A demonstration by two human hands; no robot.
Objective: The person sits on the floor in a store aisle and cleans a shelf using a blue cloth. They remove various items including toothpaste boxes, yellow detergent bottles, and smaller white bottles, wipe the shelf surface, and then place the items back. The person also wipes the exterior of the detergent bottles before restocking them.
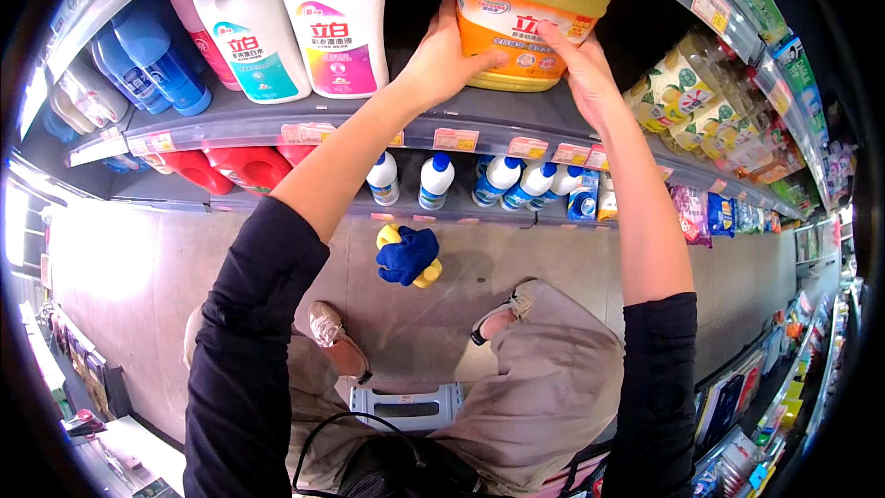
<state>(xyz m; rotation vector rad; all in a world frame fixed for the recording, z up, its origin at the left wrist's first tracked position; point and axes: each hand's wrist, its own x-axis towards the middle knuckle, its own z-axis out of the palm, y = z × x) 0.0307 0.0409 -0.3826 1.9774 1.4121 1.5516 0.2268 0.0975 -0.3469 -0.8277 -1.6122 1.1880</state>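
A large yellow plastic jug (525, 81) with an orange label stands upright at the shelf, between my two hands. My left hand (442, 59) grips its left side, thumb across the front of the label. On the other side, my right hand (588, 72) holds the lower right, with its thumb on the label. Left of the jug are a white bottle with a pink label (335, 28) and a white bottle with a teal label (249, 34). Whether the jug's base rests on the grey shelf (408, 111) I cannot tell.
Yellow-labelled bottles (691, 97) fill the shelf to the right. Below, white bottles with blue caps (437, 182) and red jugs (249, 167) line the lower shelf. A blue cloth (408, 256) lies over a yellow object on the floor. A light-blue plastic stool (408, 408) is beneath me.
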